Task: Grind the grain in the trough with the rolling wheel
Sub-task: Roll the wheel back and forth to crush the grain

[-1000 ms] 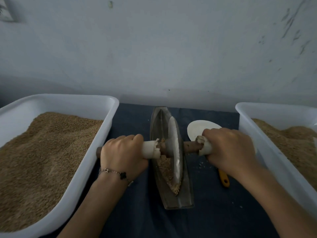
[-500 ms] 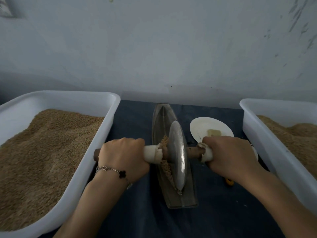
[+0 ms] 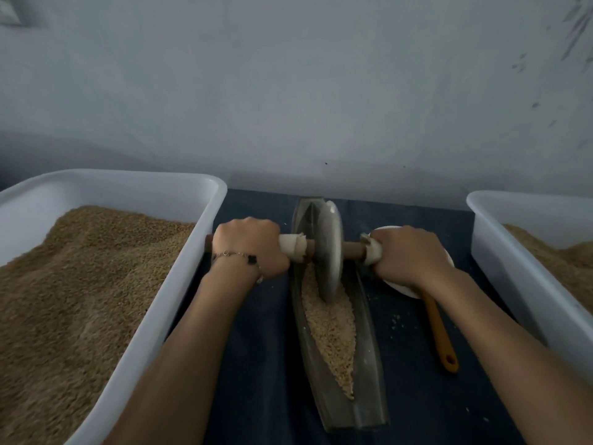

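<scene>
The metal wheel (image 3: 328,250) stands on edge in the far half of the narrow, boat-shaped trough (image 3: 369,374), amid coarse grain (image 3: 330,329). Its wooden axle (image 3: 353,251) lies crosswise; the left hand (image 3: 250,245) and right hand (image 3: 407,255) grip its ends.

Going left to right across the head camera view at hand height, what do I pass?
Left grain tub → left hand → rolling wheel → right hand → right grain tub.

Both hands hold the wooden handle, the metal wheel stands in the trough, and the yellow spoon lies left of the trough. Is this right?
Not quite. In the head view the yellow spoon lies right of the trough, not left. Both the left hand and right hand hold the wooden handle, and the metal wheel stands in the trough.
</scene>
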